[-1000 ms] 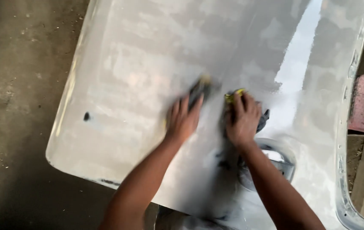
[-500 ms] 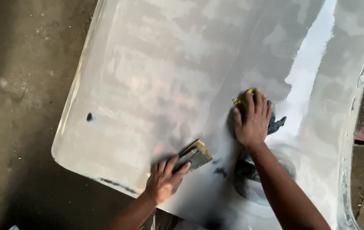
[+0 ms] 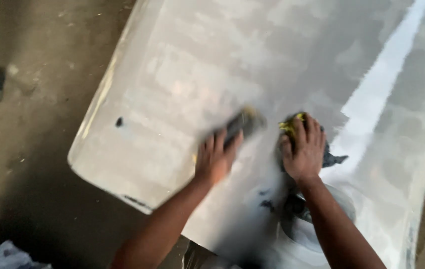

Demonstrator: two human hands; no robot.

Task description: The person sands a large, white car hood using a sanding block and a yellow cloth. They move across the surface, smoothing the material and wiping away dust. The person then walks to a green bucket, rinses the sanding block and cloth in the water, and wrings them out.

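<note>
nearest the camera, two bare forearms reach up from the bottom edge onto a large grey-white panel [image 3: 182, 79] that lies flat over a concrete floor [image 3: 28, 164]. the left hand [image 3: 216, 158] lies palm down, fingers pressed on the near end of a dark sanding block [image 3: 244, 122], which juts out past the fingertips toward the far side (blurred, so its edges are soft). just beside it, apart from the block, the right hand [image 3: 303, 149] is spread flat over a yellow and dark cloth [image 3: 333, 158], whose corners show under the fingertips and at the outer side of the palm. a small dark hole [image 3: 119, 121] marks the panel further left.
</note>
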